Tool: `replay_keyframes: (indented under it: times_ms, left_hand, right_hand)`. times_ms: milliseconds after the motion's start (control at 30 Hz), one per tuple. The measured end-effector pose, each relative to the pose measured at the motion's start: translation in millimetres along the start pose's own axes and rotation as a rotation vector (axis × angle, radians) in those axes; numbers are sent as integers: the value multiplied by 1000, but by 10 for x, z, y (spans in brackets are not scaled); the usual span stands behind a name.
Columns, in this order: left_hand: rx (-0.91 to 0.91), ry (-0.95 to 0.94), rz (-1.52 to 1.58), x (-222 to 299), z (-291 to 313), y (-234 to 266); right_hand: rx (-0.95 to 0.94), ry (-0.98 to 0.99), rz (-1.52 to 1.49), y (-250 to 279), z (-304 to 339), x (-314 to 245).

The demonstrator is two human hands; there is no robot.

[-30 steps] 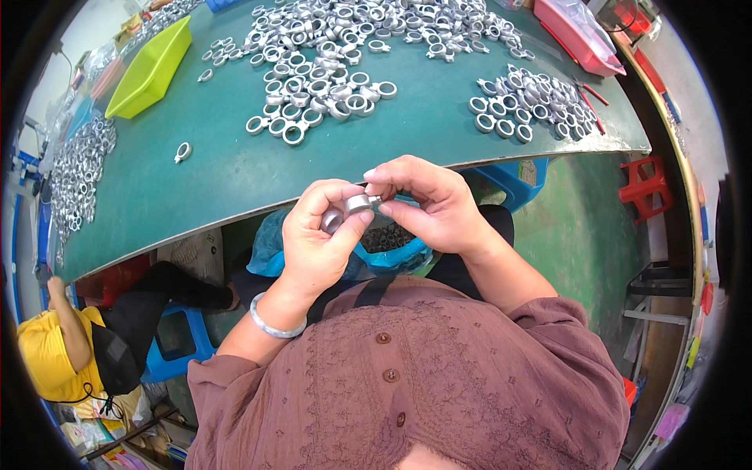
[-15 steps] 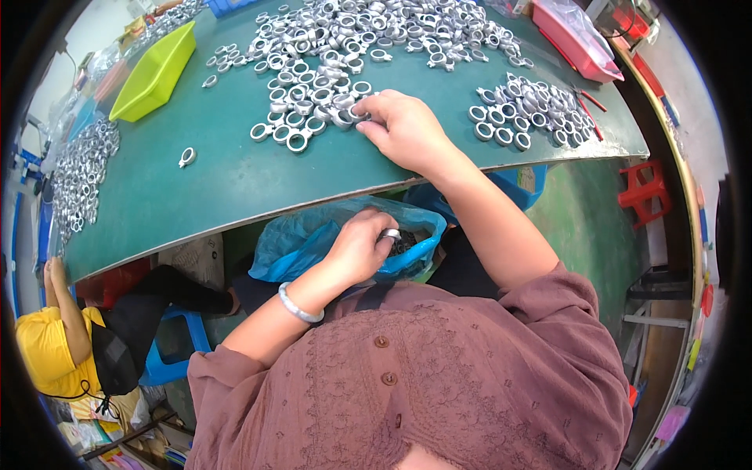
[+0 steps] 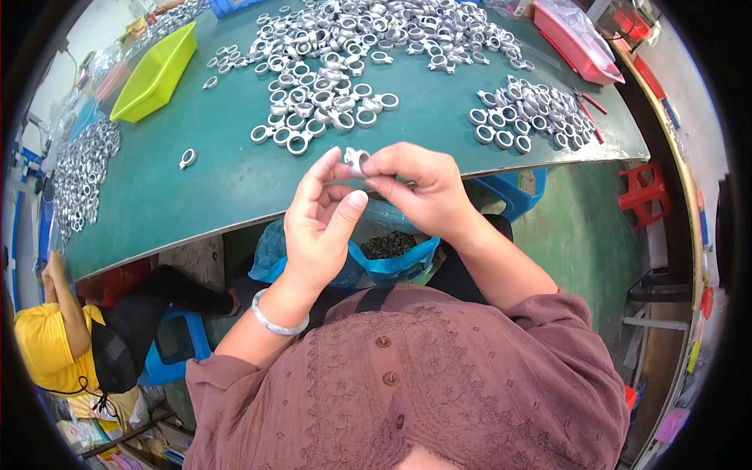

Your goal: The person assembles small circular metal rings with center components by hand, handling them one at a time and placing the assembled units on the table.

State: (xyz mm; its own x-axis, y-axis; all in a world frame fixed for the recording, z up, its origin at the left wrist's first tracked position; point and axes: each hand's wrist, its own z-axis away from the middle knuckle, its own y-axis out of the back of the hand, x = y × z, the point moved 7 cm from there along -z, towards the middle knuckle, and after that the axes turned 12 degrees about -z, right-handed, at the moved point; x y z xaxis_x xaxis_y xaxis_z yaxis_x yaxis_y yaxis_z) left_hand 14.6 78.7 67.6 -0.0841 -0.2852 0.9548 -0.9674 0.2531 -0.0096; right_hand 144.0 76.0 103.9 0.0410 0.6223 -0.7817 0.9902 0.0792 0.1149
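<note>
My right hand [image 3: 423,188] pinches a silver metal ring clamp [image 3: 358,160] with a small lug, just above the table's near edge. Beside it my left hand [image 3: 317,215], with a pale bangle at the wrist, is open, its thumb and fingers apart and the fingertips close to the ring. Below both hands, a blue plastic bag [image 3: 427,254] sits at my lap, holding many small dark pieces [image 3: 388,244]. A loose pile of similar silver rings [image 3: 321,102] lies on the green table [image 3: 211,176] beyond my hands.
A smaller ring heap [image 3: 533,113] lies at right beside red-handled pliers [image 3: 593,102]. One ring [image 3: 187,158] lies alone at left. A yellow-green tray [image 3: 157,74] and a pink tray [image 3: 576,43] flank the big pile. A person in yellow [image 3: 59,348] sits at left.
My right hand has come back from the pile toward me with a ring. My left hand has risen from the bag and opened; the ring seen in it earlier no longer shows there.
</note>
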Motion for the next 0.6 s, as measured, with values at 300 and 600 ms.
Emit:
replay_keyframes:
  times_ms: [300,600]
  left_hand:
    - [-53,-81,-86,-15,14,19]
    - [-66,-9,-75,-95,60,0]
  right_hand:
    - [-17,-52,-127,-28,132,-34]
    - [-61,-87,-113,-49,127,-107]
